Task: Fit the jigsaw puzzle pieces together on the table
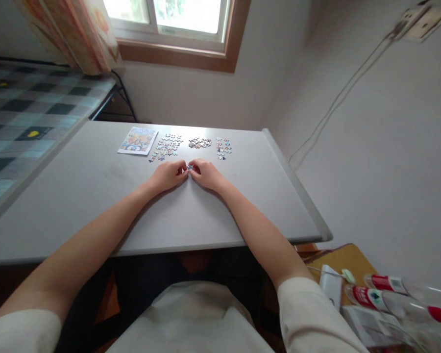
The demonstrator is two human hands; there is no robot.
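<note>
My left hand (170, 175) and my right hand (205, 173) meet fingertip to fingertip over the middle of the white table (191, 215). Both are closed in a pinch on a small bluish jigsaw puzzle piece (190, 167); whether it is one piece or two joined is too small to tell. Just beyond my left hand, puzzle pieces (169, 145) lie spread in loose rows. A denser pile of pieces (200, 142) sits straight ahead, and a smaller group of pieces (223, 148) is off to the right. At the far left lies a colourful printed picture sheet (138, 140).
A bed with a checked cover (18, 113) stands left of the table. On the right, a cable (338, 98) hangs along the wall from a socket (422, 22). Plastic bottles (393, 299) lie on a low wooden stand (349, 255) at lower right. A window is ahead.
</note>
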